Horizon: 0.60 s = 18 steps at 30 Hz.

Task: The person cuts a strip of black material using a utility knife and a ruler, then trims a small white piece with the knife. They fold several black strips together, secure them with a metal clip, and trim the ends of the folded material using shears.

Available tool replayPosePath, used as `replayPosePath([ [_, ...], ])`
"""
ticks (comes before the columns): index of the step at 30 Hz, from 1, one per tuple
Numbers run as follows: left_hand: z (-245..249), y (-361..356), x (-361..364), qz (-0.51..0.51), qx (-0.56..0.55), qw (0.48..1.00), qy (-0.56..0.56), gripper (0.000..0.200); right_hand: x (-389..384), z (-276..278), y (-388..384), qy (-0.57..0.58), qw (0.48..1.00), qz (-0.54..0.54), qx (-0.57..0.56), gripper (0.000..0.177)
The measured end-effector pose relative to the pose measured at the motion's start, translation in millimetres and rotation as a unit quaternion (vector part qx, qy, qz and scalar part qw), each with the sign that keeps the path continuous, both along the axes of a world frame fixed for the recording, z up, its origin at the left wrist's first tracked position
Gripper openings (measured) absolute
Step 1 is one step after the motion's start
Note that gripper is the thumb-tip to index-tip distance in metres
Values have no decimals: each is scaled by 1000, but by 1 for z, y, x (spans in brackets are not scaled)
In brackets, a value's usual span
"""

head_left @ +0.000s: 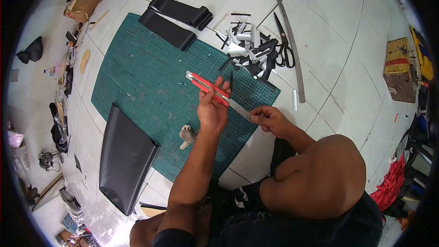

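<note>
My left hand holds a red utility knife over the green cutting mat, the knife's body lying across my fingers. Its long blade sticks out toward my right hand, which pinches the blade's tip with thumb and fingers. Both hands hover above the mat's near right corner. A small grey metal tool lies on the mat just left of my left forearm.
A folded black sheet lies at the mat's near left edge. Two black rolled pieces rest at its far edge. A pile of black and white offcuts, scissors and a long dark strip lie beyond on the tiled floor.
</note>
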State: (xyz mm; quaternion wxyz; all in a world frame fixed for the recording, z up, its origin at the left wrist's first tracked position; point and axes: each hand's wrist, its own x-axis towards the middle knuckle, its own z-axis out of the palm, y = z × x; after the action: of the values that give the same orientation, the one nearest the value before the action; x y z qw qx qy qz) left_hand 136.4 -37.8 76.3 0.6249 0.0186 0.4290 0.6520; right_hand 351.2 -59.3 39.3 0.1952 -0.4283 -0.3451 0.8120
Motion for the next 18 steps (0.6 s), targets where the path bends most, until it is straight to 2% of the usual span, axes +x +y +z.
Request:
replayPosePath([
  [11,3,-2,-3,-56,31,997,31,20,-2,6,5,-44,996,69,42,37],
  [18,0,-6,4,-64,46,996,31,19,-7,7,7,-43,994,55,79,34],
])
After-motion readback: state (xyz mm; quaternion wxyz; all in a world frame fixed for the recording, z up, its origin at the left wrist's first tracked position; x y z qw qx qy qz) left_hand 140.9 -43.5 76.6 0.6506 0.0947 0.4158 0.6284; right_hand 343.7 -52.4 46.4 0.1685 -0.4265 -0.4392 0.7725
